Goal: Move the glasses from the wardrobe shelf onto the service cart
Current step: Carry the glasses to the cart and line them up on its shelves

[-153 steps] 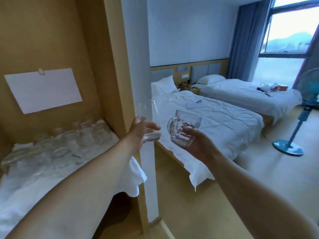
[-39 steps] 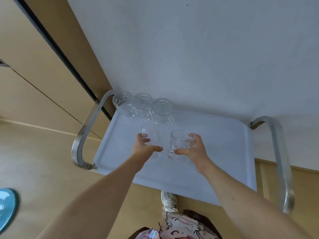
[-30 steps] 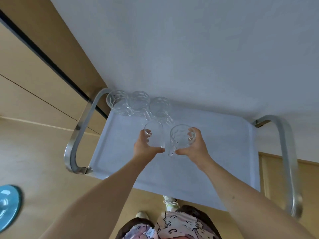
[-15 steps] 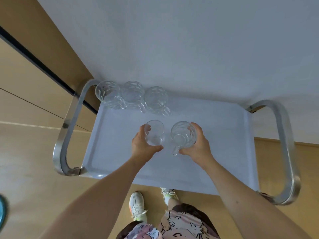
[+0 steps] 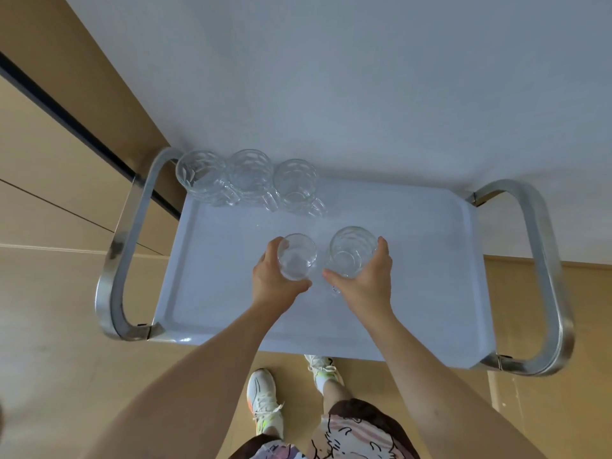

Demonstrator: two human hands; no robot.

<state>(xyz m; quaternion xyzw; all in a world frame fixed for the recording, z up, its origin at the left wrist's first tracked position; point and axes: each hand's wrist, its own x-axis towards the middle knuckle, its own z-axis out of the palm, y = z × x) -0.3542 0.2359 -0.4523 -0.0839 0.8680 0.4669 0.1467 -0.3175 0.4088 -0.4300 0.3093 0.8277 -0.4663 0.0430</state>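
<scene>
I look straight down on the service cart, whose pale blue tray top [image 5: 414,260] has a raised rim. My left hand [image 5: 273,286] grips a plain clear tumbler [image 5: 296,256] over the middle of the tray. My right hand [image 5: 367,281] grips a dimpled glass mug [image 5: 351,251] beside it, handle pointing toward me. Whether either glass touches the tray I cannot tell. Three dimpled glass mugs [image 5: 251,180] stand in a row at the tray's far left edge. The wardrobe shelf is out of view.
Curved steel handles close the cart's left end [image 5: 122,260] and right end [image 5: 549,276]. A white wall [image 5: 364,94] rises just behind the cart, with wooden panelling [image 5: 49,144] to the left. My feet in white trainers [image 5: 265,399] stand on the wooden floor at the cart's near edge.
I turned from the wardrobe to the cart. Over the last second both hands carried the glasses lower over the tray's middle, and my view tipped further downward.
</scene>
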